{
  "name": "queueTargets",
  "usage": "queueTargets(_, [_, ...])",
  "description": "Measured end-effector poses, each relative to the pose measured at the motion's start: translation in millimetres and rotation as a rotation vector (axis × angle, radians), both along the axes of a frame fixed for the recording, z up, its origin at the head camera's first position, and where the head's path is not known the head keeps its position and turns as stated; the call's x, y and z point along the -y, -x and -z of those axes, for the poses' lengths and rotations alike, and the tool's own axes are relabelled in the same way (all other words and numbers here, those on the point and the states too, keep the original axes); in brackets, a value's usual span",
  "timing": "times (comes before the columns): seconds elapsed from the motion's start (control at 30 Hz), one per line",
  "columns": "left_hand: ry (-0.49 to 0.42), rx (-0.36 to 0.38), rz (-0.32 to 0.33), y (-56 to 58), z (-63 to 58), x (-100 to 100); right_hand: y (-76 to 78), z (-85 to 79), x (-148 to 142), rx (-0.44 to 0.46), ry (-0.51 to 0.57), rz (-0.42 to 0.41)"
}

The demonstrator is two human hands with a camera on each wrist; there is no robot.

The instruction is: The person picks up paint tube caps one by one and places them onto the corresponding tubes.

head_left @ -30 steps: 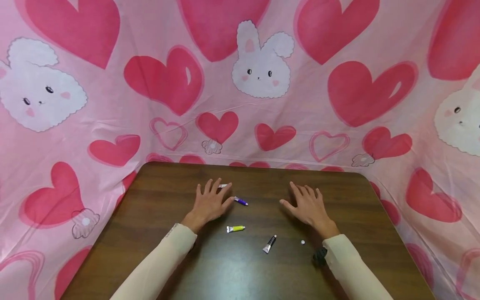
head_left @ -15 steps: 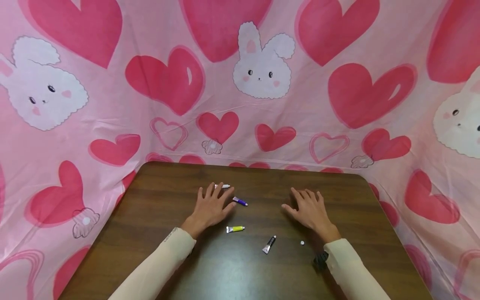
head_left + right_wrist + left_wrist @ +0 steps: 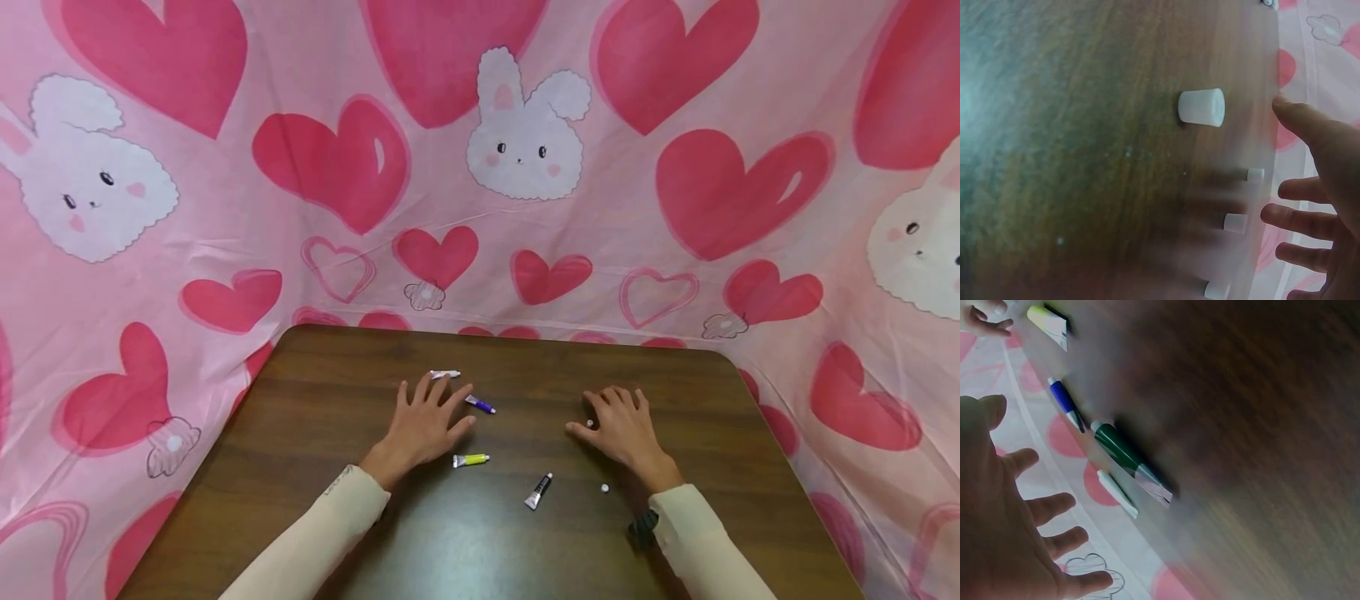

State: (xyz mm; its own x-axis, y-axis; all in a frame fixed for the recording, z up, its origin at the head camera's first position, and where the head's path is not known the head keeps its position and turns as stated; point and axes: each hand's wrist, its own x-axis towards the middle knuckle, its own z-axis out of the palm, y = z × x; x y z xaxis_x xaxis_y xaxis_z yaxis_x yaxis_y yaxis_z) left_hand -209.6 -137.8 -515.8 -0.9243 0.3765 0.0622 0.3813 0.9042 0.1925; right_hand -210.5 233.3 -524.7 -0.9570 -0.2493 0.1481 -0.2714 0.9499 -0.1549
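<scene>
My left hand (image 3: 423,425), fingers spread, is over the left half of the table and holds nothing. Near its fingertips lie a white paint tube (image 3: 446,374) and a purple-blue paint tube (image 3: 480,405). A green paint tube (image 3: 1119,450) shows in the left wrist view; the hand hides it from the head view. Closer to me are a yellow paint tube (image 3: 472,460) and a black paint tube (image 3: 538,492). My right hand (image 3: 624,429), also spread and holding nothing, is above small white caps, including one cap (image 3: 590,423) by the thumb and another cap (image 3: 604,488) near the wrist.
The brown wooden table (image 3: 337,533) has rounded far corners. Pink cloth (image 3: 510,225) with hearts and rabbits hangs around its back and sides. Several white caps stand under the right hand, such as the large-looking cap (image 3: 1202,107) in the right wrist view.
Both hands have drawn back slightly toward me. The white tube is now more uncovered beyond the left fingers, and a cap has come into view by the right thumb. The tubes stay put.
</scene>
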Motion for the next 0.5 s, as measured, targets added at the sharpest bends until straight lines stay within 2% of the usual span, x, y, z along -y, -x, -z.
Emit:
queueTargets(0.3, [0.031,0.026,0.017,-7.6,-1.7,-1.5,-3.3,6.0,-5.0,-0.016,-0.017,0.010])
queueTargets(0.5, [0.035,0.013,0.026,-13.7,1.0,-3.3,-4.4,6.8,-7.0,-0.035,-0.016,0.011])
